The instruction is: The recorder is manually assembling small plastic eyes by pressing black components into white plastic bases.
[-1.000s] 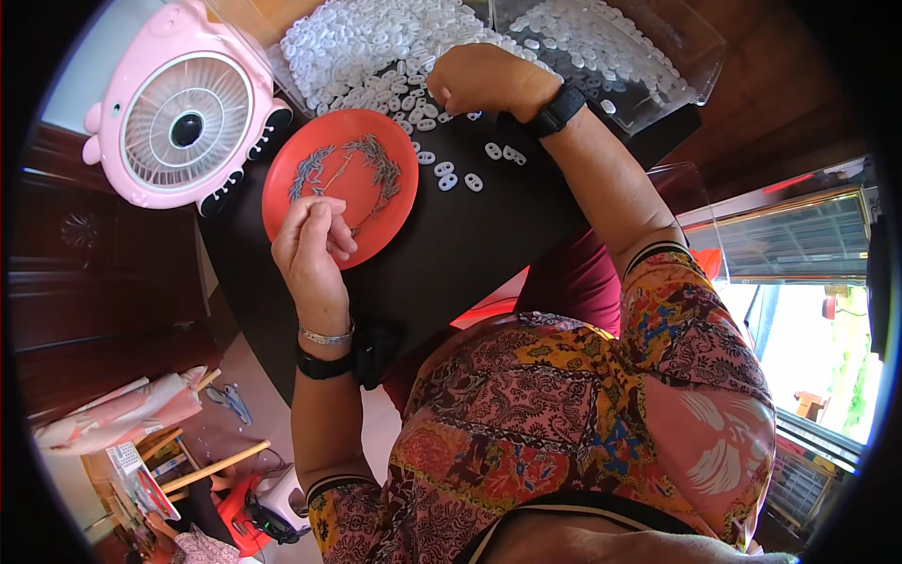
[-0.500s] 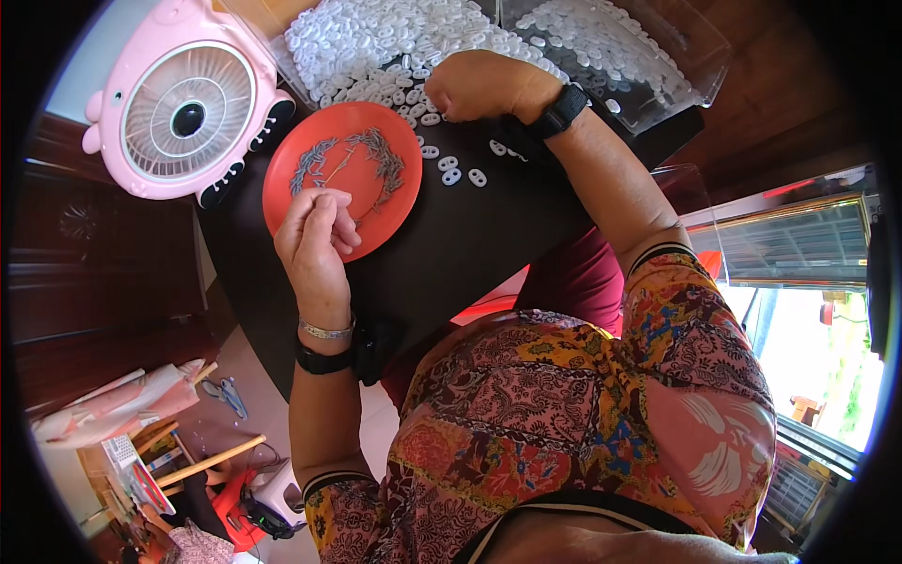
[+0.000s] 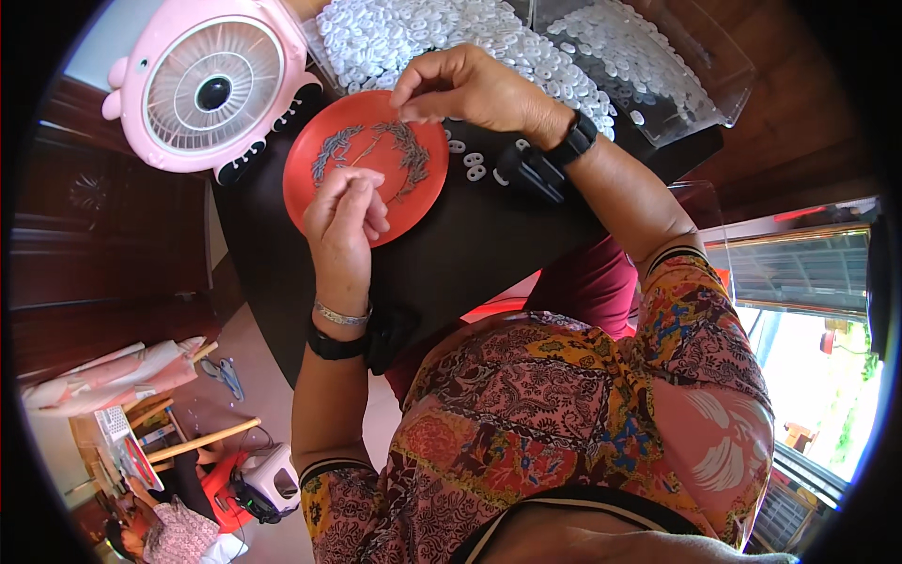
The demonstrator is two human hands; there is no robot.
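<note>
My left hand [image 3: 348,216] hovers over the near rim of a round red plate [image 3: 310,207], thumb and fingers pinched together. A thin light-brown sliver runs from around its fingertips across the plate; I cannot tell if it is held. Small grey slender pieces [image 3: 413,155] lie in a loose ring on the plate. Above the plate's far right rim is my right hand [image 3: 470,92], its thumb and forefinger closed; anything between them is too small to make out. Beside it, a few white oval two-holed plastic pieces [image 3: 474,173] rest on the black table [image 3: 470,240].
A big heap of white oval pieces [image 3: 404,33] spreads behind the plate. More fill a clear plastic box [image 3: 728,113] at the far right. A pink fan [image 3: 214,94] stands at the left. Wooden furniture [image 3: 103,235] borders the table's left side.
My right hand has drawn back from the white pieces and moved left to the plate's far rim. The left hand keeps its pinch over the plate. The whole view has shifted slightly.
</note>
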